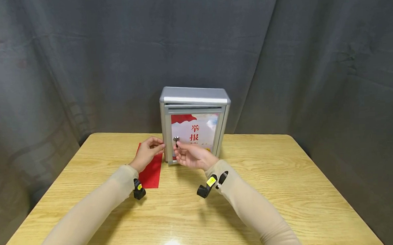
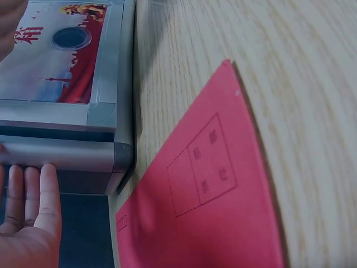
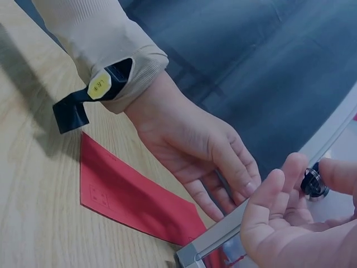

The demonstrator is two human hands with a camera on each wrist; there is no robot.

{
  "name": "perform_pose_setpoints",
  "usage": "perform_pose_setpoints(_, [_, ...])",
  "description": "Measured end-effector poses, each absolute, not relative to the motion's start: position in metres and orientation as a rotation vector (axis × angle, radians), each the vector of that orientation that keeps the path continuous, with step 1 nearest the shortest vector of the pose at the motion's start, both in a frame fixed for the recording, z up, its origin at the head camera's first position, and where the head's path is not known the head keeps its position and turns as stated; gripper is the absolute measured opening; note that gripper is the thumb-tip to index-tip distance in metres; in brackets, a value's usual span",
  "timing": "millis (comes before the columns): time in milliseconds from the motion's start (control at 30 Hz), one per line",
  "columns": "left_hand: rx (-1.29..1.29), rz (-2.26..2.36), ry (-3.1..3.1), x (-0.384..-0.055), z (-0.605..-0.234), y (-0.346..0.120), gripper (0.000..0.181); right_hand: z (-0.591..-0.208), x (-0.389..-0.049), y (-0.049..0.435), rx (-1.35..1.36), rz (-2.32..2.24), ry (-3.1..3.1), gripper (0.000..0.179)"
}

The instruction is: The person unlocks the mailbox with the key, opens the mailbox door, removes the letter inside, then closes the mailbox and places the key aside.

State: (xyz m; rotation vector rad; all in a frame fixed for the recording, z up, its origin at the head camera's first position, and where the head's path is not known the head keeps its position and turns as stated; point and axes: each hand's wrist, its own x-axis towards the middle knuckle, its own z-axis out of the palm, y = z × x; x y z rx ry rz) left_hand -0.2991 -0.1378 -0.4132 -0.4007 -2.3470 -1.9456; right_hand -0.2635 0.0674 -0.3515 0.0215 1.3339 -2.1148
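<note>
A silver metal letter box (image 1: pixel 195 95) with a printed red-and-white front panel (image 1: pixel 206 124) stands upright on the table. A round lock (image 1: pixel 176 138) sits at the panel's left. My right hand (image 1: pixel 194 155) pinches a dark key (image 3: pixel 314 181) at this lock between thumb and forefinger; the fingertips cover part of it. Against the box's left side rest the fingertips of my left hand (image 1: pixel 147 152), its fingers fairly straight in the left wrist view. A red envelope (image 2: pixel 206 178) lies beside the box, partly beneath the left hand in the head view.
The wooden table (image 1: pixel 268 192) carries the box near its back edge. Behind it hangs a dark grey curtain (image 1: pixel 131 59). A dark gap (image 1: pixel 196 108) runs along the top of the front panel's frame. Each sleeve has a black wrist mount (image 1: pixel 204 189).
</note>
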Motion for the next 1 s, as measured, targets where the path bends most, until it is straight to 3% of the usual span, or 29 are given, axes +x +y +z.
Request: perform_pose_setpoints(1000, [-0.382,-1.961,-2.372,-0.298,-0.409,-0.137,0.034,-0.347,-0.278,0.06,0.146,-2.142,1.347,0.017])
